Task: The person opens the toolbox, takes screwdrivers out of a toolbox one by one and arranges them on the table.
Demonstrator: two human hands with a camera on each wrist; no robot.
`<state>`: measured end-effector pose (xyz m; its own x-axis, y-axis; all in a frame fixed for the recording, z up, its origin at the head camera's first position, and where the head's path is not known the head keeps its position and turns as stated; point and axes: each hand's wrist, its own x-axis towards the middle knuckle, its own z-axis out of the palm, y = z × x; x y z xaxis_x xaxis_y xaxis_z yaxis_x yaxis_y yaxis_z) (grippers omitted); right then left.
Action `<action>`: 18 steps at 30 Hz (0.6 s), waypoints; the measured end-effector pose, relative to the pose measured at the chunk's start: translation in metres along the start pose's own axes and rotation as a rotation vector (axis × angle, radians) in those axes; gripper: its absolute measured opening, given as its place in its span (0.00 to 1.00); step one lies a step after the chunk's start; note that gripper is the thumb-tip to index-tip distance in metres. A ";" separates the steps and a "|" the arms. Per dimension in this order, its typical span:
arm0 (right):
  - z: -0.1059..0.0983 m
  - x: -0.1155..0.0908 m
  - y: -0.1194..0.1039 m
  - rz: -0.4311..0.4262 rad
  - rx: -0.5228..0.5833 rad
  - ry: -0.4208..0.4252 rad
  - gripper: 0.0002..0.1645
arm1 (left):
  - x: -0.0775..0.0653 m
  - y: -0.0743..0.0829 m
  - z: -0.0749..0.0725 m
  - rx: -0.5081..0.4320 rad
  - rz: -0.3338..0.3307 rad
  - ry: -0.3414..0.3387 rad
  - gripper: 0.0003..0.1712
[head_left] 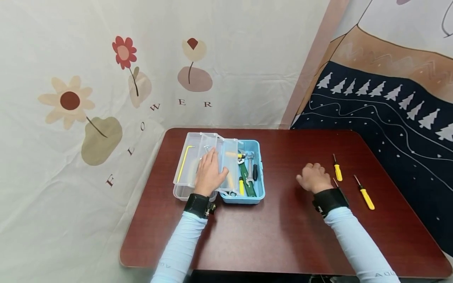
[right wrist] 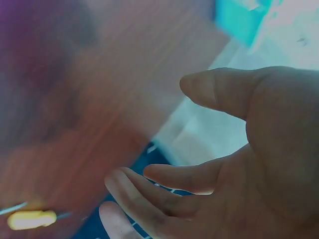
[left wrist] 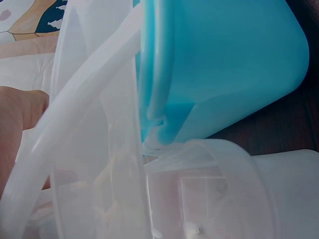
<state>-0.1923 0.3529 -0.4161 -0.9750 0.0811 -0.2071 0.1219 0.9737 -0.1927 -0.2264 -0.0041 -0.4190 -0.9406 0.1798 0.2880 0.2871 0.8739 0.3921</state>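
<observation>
My left hand (head_left: 209,173) rests palm down on a translucent tray (head_left: 226,147), its fingers fairly straight. The tray lies partly over a blue toolbox (head_left: 260,188) and partly over a clear lid (head_left: 191,137) to the left. Inside the toolbox are a wrench (head_left: 250,165), a green-handled tool (head_left: 246,179) and a black-handled tool (head_left: 255,172). Above the table to the right, my right hand (head_left: 314,177) holds nothing, with loosely bent fingers in the right wrist view. Beside it lie a yellow-handled screwdriver (head_left: 338,172) and another screwdriver (head_left: 367,199); the wrist partly hides a third.
The reddish-brown table (head_left: 269,239) extends around the toolbox. A yellow L-shaped rod (head_left: 183,163) shows at the lid. In the left wrist view, a curved white handle (left wrist: 75,109) crosses the tray. Printed cloth (head_left: 247,59) hangs behind the table.
</observation>
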 end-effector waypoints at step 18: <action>-0.024 0.033 -0.134 -0.200 0.152 -0.041 0.37 | -0.001 0.002 0.000 0.008 -0.002 -0.009 0.40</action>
<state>-0.2458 0.2304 -0.3738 -0.9746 -0.1218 -0.1880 -0.0434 0.9261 -0.3748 -0.2250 -0.0023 -0.4189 -0.9428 0.1819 0.2792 0.2836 0.8778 0.3860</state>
